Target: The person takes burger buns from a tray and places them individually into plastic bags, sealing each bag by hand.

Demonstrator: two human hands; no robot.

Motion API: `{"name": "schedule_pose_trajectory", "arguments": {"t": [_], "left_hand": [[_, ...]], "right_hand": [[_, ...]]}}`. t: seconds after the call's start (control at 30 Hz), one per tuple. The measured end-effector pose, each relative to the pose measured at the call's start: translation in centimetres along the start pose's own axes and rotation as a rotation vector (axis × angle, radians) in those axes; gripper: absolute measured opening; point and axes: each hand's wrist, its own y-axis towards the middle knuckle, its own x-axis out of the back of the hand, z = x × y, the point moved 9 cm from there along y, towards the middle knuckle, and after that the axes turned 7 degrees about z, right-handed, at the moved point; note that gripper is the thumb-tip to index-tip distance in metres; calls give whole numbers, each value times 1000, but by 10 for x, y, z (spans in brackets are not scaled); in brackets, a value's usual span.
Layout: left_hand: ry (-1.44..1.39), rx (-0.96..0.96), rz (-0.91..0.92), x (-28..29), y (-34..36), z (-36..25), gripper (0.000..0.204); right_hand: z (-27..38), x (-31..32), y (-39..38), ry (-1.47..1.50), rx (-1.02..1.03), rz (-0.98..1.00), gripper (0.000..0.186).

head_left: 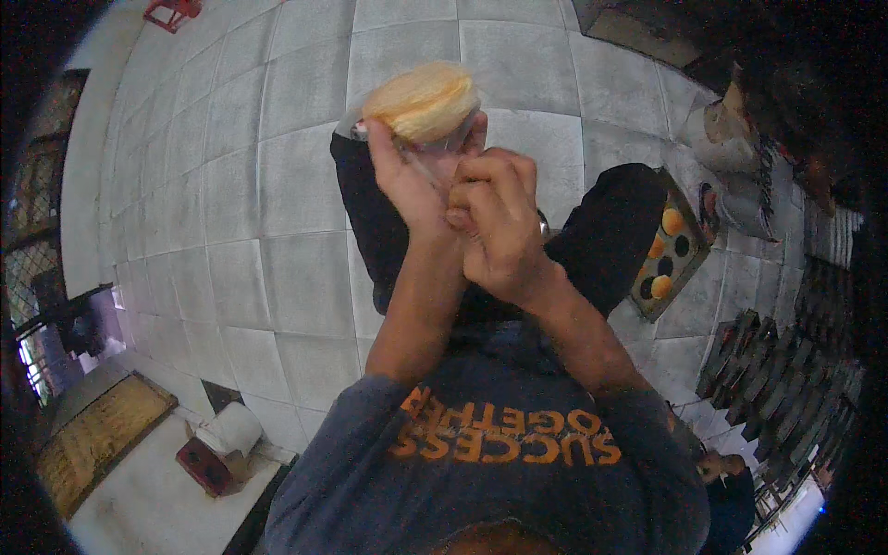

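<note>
A pale yellow bun [421, 100] sits in a clear plastic bag [450, 143], a little blurred. My left hand [407, 180] is wrapped round the bagged bun from below, with the thumb on its left side and fingertips on its right. Close against the left palm, my right hand [497, 199] has its fingers bent and pressed together at the near end of the bag. The bag's gathered end is mostly hidden inside those fingers. Both hands are above my lap, between my bent knees in dark trousers.
By my right knee lies a metal tray [696, 262] with round buns [672, 221] and dark round hollows. Rows of dark tins [777, 365] stand at the right. At lower left are a brown board [111, 444], a white roll [231, 428] and a red box [203, 466].
</note>
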Motion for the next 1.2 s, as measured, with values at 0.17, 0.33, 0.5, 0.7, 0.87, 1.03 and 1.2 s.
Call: {"name": "schedule_pose_trajectory", "arguments": {"t": [0.17, 0.33, 0.5, 0.7, 0.87, 1.03, 1.2], "left_hand": [[429, -199, -148, 12, 9, -19, 62], [90, -34, 161, -3, 38, -40, 61], [103, 48, 69, -7, 26, -30, 69], [167, 133, 58, -5, 8, -13, 62], [-18, 122, 90, -12, 3, -10, 61], [2, 33, 166, -18, 12, -16, 63], [-463, 109, 404, -39, 13, -18, 69]], "right_hand": [[4, -15, -34, 585, -24, 380, 8], [7, 16, -79, 865, -375, 659, 4], [-2, 56, -10, -33, -121, 107, 25], [16, 18, -11, -316, 84, 133, 40], [26, 16, -12, -408, 149, -59, 38], [26, 11, 9, -524, 181, 3, 34], [2, -16, 17, -196, 149, 303, 26]]}}
